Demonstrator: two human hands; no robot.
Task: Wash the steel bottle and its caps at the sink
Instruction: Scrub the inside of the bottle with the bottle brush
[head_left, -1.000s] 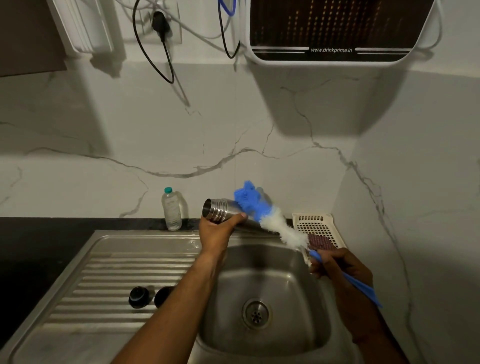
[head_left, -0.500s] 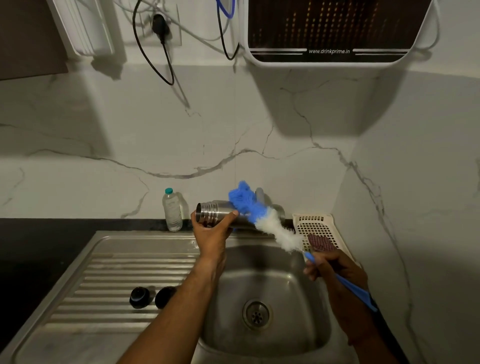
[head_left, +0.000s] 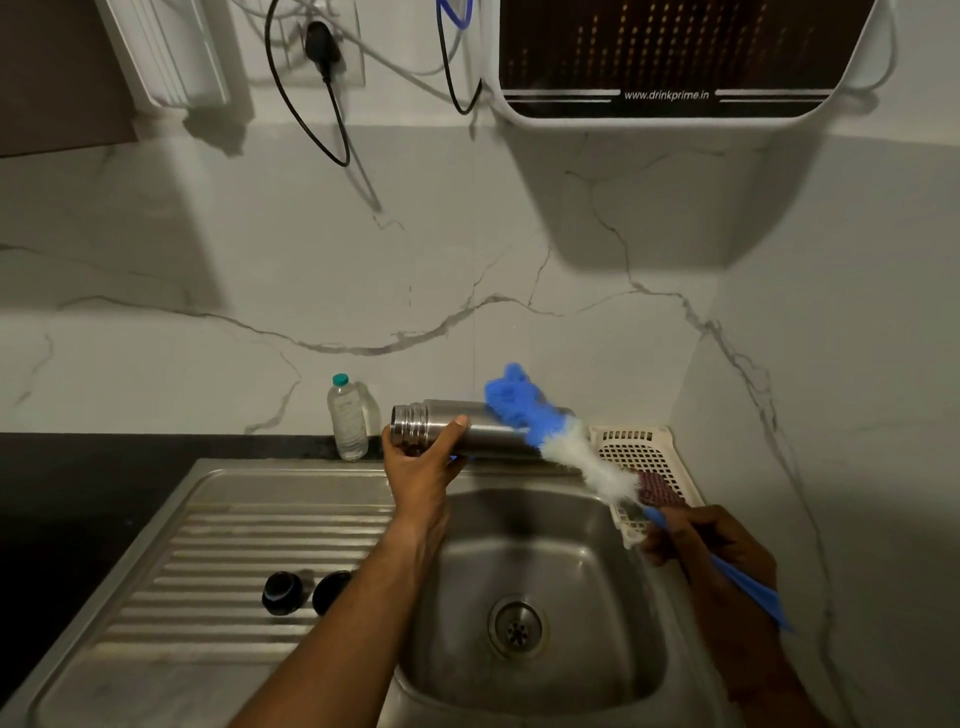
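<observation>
The left hand (head_left: 420, 470) grips the steel bottle (head_left: 493, 439) sideways above the sink (head_left: 571, 561), mouth pointing left. The right hand (head_left: 698, 538) holds a blue-and-white brush (head_left: 558, 441) across the bottle's right end. Two black caps (head_left: 282, 592) sit on the drainboard (head_left: 208, 545).

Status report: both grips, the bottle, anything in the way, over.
Left grip holds steel bottle sideways. Right grip holds bottle brush, bristles at bottle's base. Two caps on drainboard, out of the way.

- One head-worn view looks forward and down, from behind and above the left hand (head_left: 421, 470) and right hand (head_left: 698, 540).
- The sink (head_left: 571, 566) lies close beneath them.
</observation>
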